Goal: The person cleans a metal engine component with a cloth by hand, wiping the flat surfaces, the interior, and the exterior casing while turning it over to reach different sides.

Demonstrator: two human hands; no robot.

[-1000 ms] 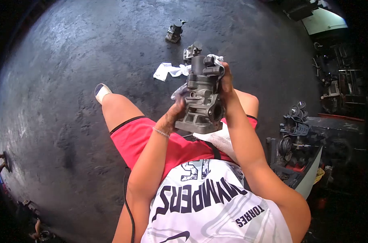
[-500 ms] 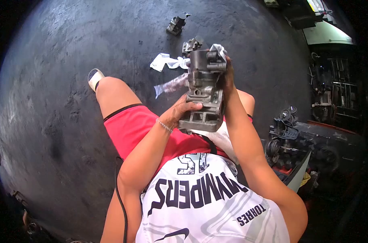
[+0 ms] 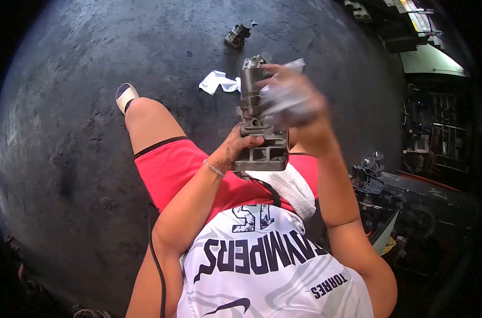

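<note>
My left hand (image 3: 235, 147) grips the lower end of a grey cast-metal housing (image 3: 261, 139), its thumb lying across the front face. The housing stands upright in front of me, with a dark cylinder (image 3: 251, 85) at its upper end and open rectangular pockets at its base. To the right of it, my right hand (image 3: 307, 95), smeared by motion, has a crumpled whitish cloth (image 3: 286, 103) in its fingers. The cloth overlaps the right side of the housing in this view.
On the dark floor ahead lie a white cloth (image 3: 217, 82) and, beyond it, a small metal part (image 3: 238, 35). Another metal part (image 3: 259, 59) shows behind the cylinder. A white towel (image 3: 291, 191) lies over my right thigh. Machine parts (image 3: 369, 172) crowd the right side.
My right hand has come from the housing's far right side to its front right, bringing the whitish cloth with it. The left hand keeps its hold, and the housing has turned slightly.
</note>
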